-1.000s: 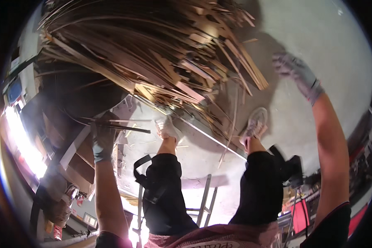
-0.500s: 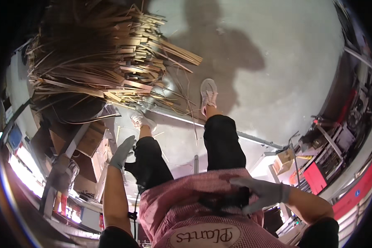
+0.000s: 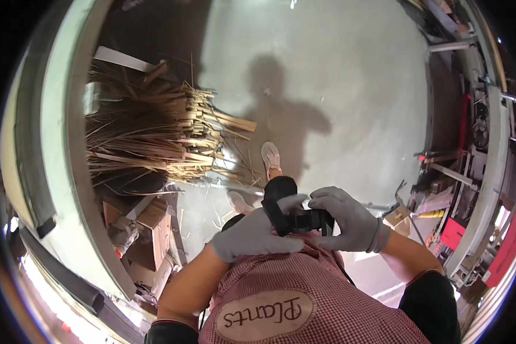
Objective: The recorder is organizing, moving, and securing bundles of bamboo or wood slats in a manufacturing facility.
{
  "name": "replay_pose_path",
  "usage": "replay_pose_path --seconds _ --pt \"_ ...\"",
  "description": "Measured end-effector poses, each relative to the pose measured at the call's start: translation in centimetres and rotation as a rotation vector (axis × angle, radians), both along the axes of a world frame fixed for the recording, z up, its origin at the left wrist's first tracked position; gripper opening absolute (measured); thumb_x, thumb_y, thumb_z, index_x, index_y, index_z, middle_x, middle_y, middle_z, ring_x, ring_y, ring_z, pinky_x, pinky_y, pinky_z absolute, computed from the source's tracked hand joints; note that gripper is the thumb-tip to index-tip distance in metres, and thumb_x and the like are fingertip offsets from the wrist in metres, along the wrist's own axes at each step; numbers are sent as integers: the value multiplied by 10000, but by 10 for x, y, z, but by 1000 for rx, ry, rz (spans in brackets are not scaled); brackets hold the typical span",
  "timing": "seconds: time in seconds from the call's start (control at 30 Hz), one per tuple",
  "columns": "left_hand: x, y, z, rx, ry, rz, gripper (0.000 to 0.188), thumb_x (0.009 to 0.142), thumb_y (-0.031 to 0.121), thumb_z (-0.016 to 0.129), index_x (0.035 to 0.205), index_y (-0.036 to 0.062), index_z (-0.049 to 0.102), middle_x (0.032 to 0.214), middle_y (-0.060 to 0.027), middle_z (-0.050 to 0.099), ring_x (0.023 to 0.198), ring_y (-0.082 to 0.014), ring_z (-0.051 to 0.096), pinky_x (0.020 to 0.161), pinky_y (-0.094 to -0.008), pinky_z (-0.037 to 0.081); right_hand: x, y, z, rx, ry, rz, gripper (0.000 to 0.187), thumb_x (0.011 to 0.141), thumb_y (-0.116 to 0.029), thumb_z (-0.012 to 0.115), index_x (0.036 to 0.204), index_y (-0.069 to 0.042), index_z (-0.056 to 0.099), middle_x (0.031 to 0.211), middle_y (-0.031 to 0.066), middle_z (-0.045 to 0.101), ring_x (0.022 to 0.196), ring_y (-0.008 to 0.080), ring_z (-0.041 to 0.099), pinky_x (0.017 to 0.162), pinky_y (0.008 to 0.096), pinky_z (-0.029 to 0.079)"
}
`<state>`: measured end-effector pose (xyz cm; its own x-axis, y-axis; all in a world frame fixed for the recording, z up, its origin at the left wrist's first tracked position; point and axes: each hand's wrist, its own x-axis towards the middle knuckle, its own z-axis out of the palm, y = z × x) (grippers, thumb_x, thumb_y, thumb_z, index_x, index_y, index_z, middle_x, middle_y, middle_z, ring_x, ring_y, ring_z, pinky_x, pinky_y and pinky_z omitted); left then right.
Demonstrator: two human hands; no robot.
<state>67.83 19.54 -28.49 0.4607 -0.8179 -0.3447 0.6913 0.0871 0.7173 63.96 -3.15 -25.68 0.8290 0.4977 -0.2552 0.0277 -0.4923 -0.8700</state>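
Note:
In front of my waist is a black device [image 3: 308, 221] with a blocky body and a strap-like part on its left. My gloved left hand [image 3: 252, 235] grips it from the left, fingers above and below it. The gloved right hand [image 3: 350, 223] curls round its right end, with fingertips at its top and thumb at its lower edge. Part of the device is hidden by my gloves. Below it spreads the checked red apron [image 3: 304, 286] I wear.
A large pile of thin wooden strips [image 3: 183, 132] lies on the floor ahead to the left. Cardboard boxes [image 3: 152, 229] stand near my left side. To the right are a red panel [image 3: 454, 232], a small carton [image 3: 397, 219] and metal framework. A pale beam [image 3: 69, 143] curves along the left.
My hands have come together at the black device. The left hand rose from beside my leg, and the right moved off the apron front. The view has shifted, bringing in the pale beam.

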Motion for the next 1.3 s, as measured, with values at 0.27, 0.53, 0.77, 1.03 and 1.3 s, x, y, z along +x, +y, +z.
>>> replay_pose_path --seconds 0.27,0.53,0.77,1.03,1.3 --pt "-62 53 64 130 -253 119 347 805 45 620 1144 13 553 1027 -12 588 915 -91 535 830 -253 430 -51 52 80 275 526 -223 492 729 -122 704 1162 3 506 1008 62 563 868 130 529 809 271 435" --pt "-108 122 123 59 -39 142 260 854 88 603 1100 12 561 1019 -33 589 938 -100 546 851 -257 440 -99 133 102 623 624 -131 420 844 -94 591 1225 19 457 1107 59 542 1015 133 502 920 292 398" --pt "-141 133 141 263 -917 366 260 820 50 646 1072 20 591 907 -36 607 849 -122 566 796 -257 462 -81 142 108 607 592 -185 343 938 -194 439 1203 22 470 1159 104 538 1101 187 500 969 323 380" --pt "-144 133 129 119 -423 526 185 832 28 629 1016 17 620 923 -11 609 810 -73 551 726 -212 454 -53 146 116 530 488 -153 327 841 -44 502 1165 2 501 1091 54 550 1013 137 512 913 288 398" --pt "-137 128 142 154 -330 378 172 849 46 610 1017 15 623 886 -1 597 772 -52 532 681 -191 439 -29 148 130 714 476 -64 347 807 -12 556 1147 -10 489 987 77 596 943 165 566 876 291 426"
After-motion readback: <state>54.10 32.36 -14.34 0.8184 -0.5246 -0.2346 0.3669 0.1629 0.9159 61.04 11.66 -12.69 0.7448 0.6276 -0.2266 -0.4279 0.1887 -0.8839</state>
